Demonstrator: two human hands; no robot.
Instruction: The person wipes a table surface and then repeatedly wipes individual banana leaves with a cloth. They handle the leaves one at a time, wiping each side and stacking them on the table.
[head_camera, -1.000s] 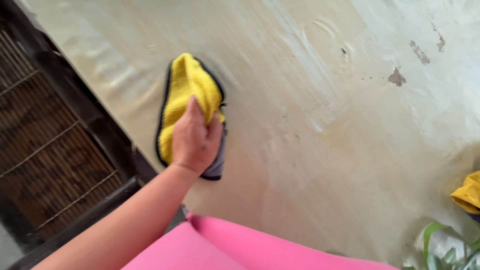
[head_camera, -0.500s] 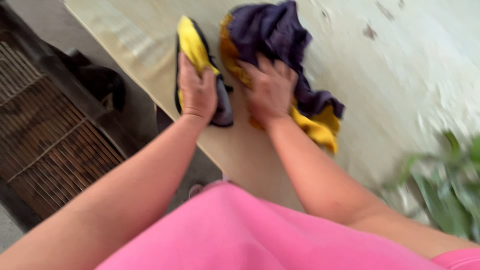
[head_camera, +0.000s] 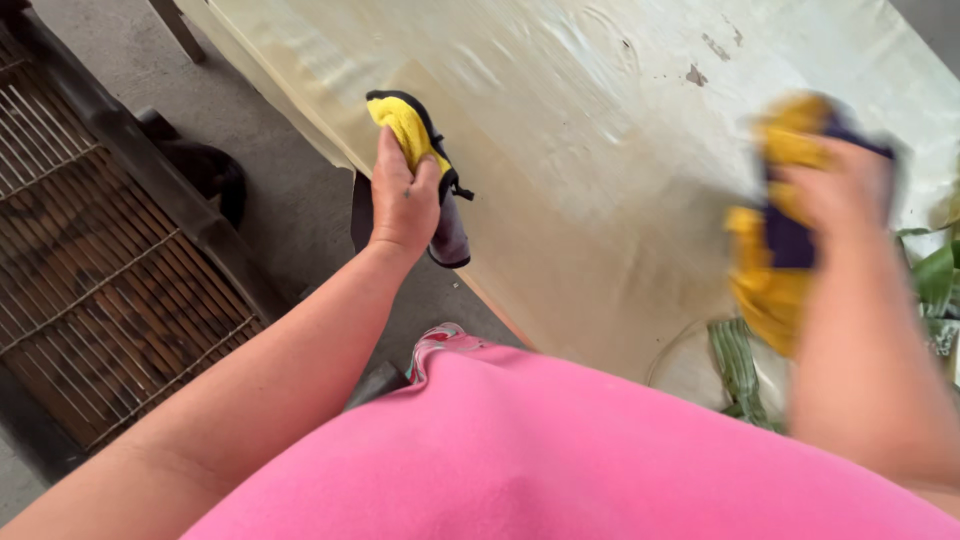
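yellow microfibre, dark-edged: folded cloth (head_camera: 420, 150) clamped in the left hand (head_camera: 403, 200), fingers curled round it, thumb on top. grey underside of the cloth hangs out below the palm. hand and cloth sit at the near-left edge of the table (head_camera: 560, 150), cloth against or just over the pale cream surface; contact hard to confirm from this angle.

right hand (head_camera: 840, 195) off to the far right, heavily blurred. it is closed on a second cloth (head_camera: 775, 260), yellow with a dark purple side, bunched up, loose yellow end drooping below the wrist. cannot tell whether this one touches the tabletop. the two cloths are well apart, bare table between them.

tabletop worn, a few dark chipped spots near the far edge. green leaves (head_camera: 740, 370) low right, just beside the right forearm. slatted dark bench (head_camera: 90, 240) on the left, standing on grey concrete floor. pink garment (head_camera: 560, 460) fills the bottom of the view.
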